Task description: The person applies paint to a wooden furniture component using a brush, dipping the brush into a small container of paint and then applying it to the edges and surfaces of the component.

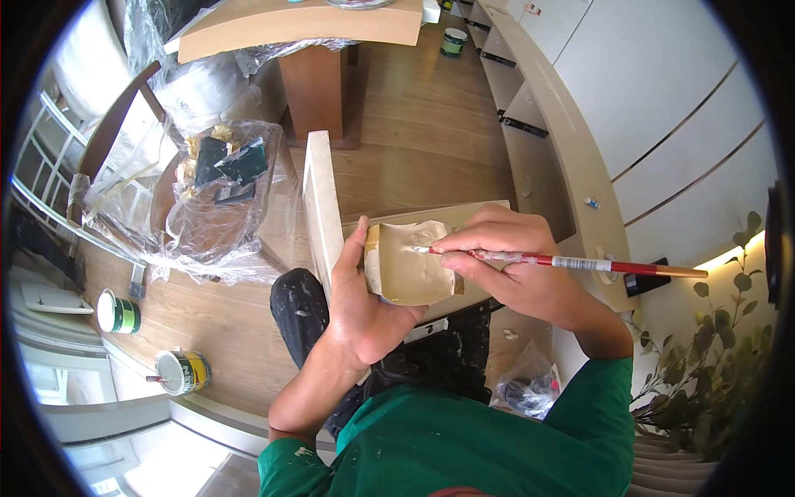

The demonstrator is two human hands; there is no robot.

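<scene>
My left hand (358,306) cups a small, square, cut-down tub (407,277) coated in cream paint, thumb along its left side and fingers beneath. In my right hand (505,257) is a thin paintbrush (580,263) with a red handle and a pale wooden end, gripped near the bristles. Its paint-covered tip points into the tub, over the thick cream paint; whether it touches the paint is hard to tell. Below my hands, cream-edged boards (321,199) meet at a corner close to my knees, partly hidden by my hands and the tub.
A plastic-wrapped chair (224,224) with dark sheets and crumpled paper stands left, near a wooden table (306,25). Paint buckets (184,372) sit on the floor at lower left; another bucket (453,41) is farther off. A long low cabinet (571,157) and leafy plant (704,364) border the right.
</scene>
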